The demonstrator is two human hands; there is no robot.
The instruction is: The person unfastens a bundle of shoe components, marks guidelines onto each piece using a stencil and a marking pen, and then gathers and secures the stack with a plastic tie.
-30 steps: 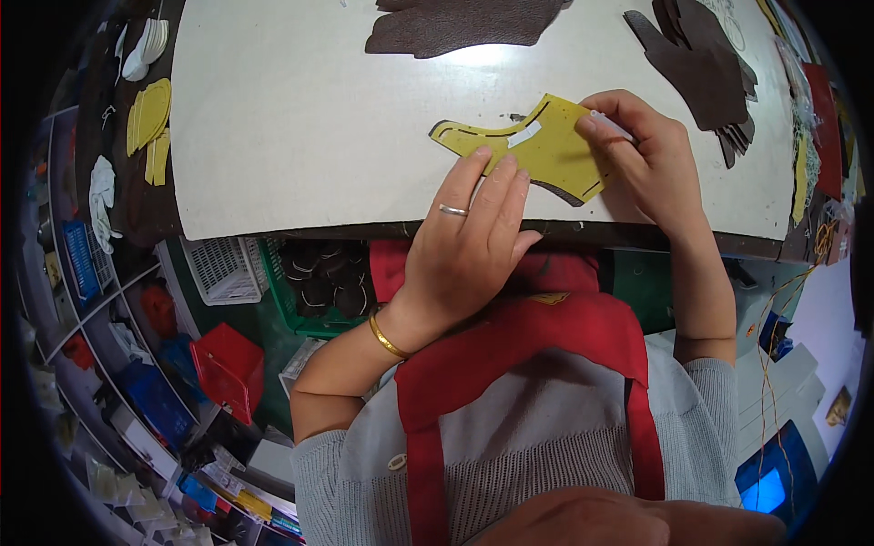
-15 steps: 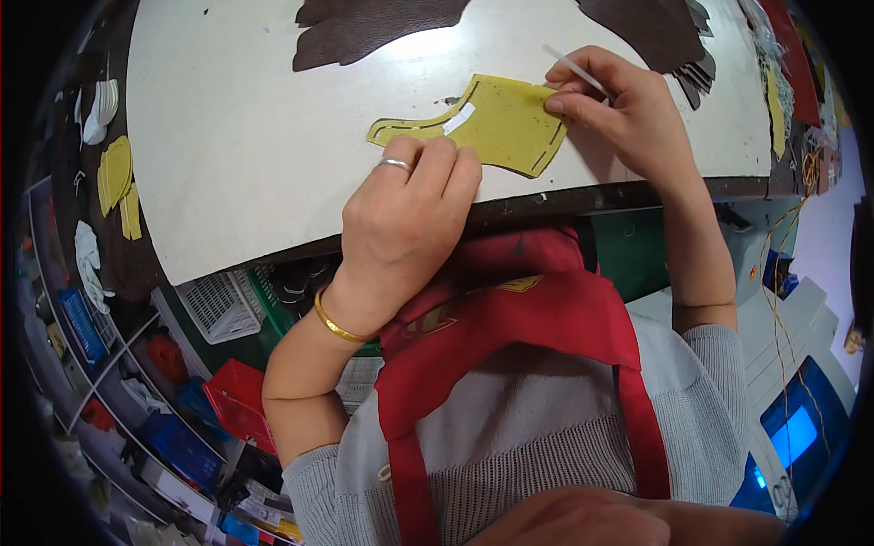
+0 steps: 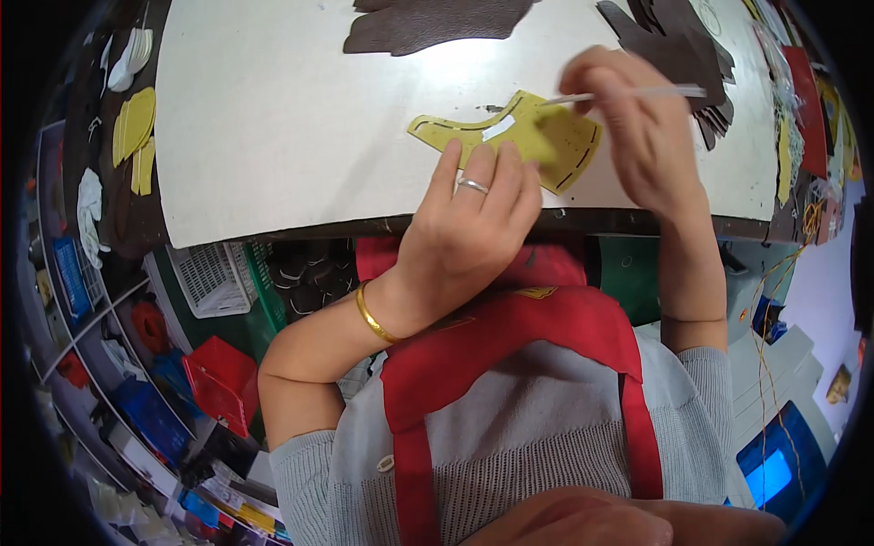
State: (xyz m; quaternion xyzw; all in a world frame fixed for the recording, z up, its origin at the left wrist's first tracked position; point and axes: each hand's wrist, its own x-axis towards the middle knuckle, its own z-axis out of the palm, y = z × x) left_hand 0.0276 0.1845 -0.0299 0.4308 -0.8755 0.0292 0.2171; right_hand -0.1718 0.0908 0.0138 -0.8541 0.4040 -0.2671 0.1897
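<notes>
A mustard-yellow cut leather piece (image 3: 510,136) with dark stitch marks and a small white tab lies on the white worktable (image 3: 291,127). My left hand (image 3: 469,223), with a ring and a gold bangle, rests near the table's front edge, its fingertips pressing the yellow piece's lower edge. My right hand (image 3: 637,136) hovers over the piece's right end and holds a thin white stick (image 3: 628,93), whose tip reaches toward the piece's middle.
Dark brown leather cut-outs (image 3: 428,23) lie at the table's far edge, with more stacked at the right (image 3: 678,45). Yellow pieces (image 3: 135,136) sit at the left. Below the table are a white basket (image 3: 214,278), red bins (image 3: 218,382) and shelves. I wear a red apron.
My right hand has lifted off the yellow piece and swung the white stick up across it. My left hand has slid to the piece's lower edge. The camera view shifted.
</notes>
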